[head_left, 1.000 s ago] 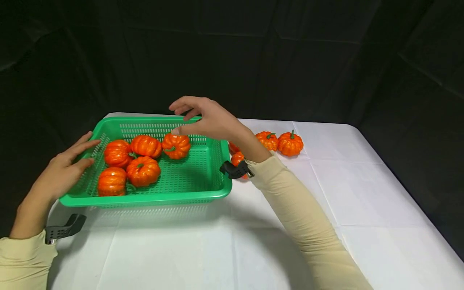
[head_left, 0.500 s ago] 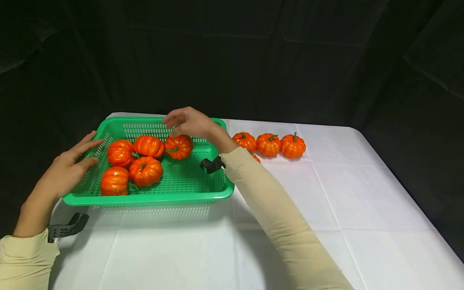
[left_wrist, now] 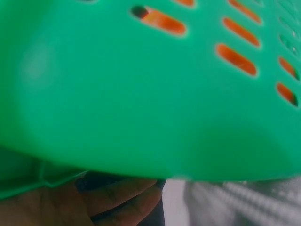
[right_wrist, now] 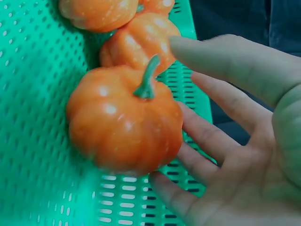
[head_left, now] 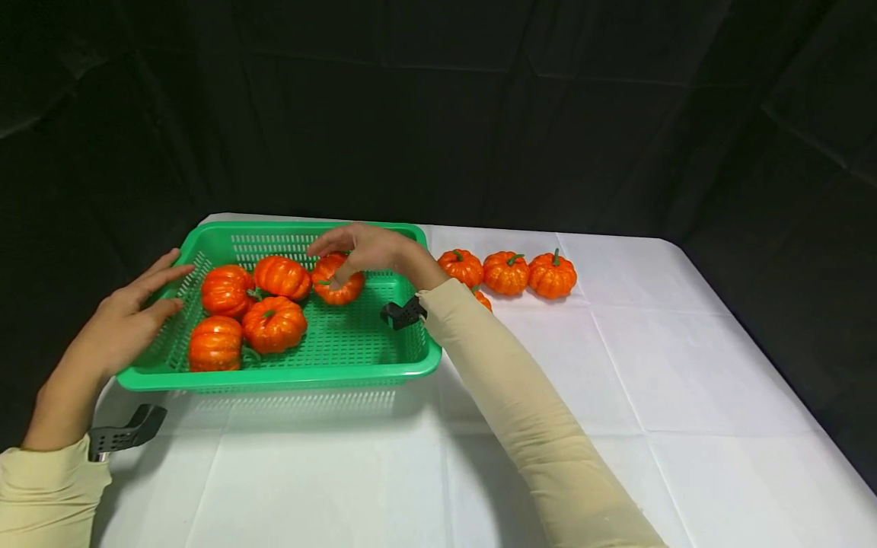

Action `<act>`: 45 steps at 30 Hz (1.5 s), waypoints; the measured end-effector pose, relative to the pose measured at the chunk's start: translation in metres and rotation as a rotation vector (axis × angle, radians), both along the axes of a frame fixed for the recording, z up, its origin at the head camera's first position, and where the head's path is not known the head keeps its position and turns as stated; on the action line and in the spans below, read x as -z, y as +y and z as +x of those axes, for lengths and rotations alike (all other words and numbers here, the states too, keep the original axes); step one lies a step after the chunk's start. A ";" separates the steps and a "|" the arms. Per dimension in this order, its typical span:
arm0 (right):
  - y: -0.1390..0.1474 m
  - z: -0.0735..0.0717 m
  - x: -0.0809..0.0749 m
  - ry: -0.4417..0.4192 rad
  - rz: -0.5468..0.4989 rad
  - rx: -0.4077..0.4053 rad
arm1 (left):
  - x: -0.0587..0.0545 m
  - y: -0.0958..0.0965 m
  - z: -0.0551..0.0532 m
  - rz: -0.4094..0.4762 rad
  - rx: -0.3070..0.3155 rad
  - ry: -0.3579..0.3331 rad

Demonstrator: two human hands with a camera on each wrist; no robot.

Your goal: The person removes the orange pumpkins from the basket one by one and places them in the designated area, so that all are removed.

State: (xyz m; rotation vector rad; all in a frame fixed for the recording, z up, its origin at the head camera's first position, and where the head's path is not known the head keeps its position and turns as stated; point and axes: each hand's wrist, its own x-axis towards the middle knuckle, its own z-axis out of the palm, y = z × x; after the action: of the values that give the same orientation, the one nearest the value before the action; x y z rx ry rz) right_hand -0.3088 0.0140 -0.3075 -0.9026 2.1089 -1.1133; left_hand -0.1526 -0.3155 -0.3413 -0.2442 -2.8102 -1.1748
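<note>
A green plastic basket (head_left: 281, 374) holds several small orange pumpkins, among them one at its near left (head_left: 215, 346). My right hand (head_left: 373, 250) reaches in over the far rim at the rightmost pumpkin inside (right_wrist: 124, 125). Its thumb stands apart from the fingers, which lie loosely along that pumpkin's side; no grip shows. A green stem (right_wrist: 148, 80) sticks up from the pumpkin. At the basket's left rim is my left hand (head_left: 123, 323), its fingers extended. The left wrist view shows the slotted green wall (left_wrist: 127, 103) close up, with fingers (left_wrist: 127, 195) partly hidden below it.
On the white-covered table (head_left: 548, 373), right of the basket, stand more pumpkins, including one at the far right (head_left: 552, 275). My right sleeve (head_left: 507, 396) partly hides another pumpkin (head_left: 483, 299). A black cloth (head_left: 438, 114) hangs behind the table.
My right hand has moved left and down, from above the basket's far rim to the rightmost pumpkin inside. The left hand has stayed at the left rim.
</note>
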 end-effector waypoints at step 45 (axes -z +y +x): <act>0.009 0.007 0.015 -0.009 0.014 0.054 | -0.004 0.003 0.003 -0.035 -0.064 -0.010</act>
State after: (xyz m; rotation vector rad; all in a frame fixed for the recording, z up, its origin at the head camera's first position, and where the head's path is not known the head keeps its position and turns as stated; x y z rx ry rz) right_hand -0.3022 0.0233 -0.3225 -0.8368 2.1426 -1.1256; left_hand -0.1491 -0.3129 -0.3370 -0.1505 -2.8263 -1.1176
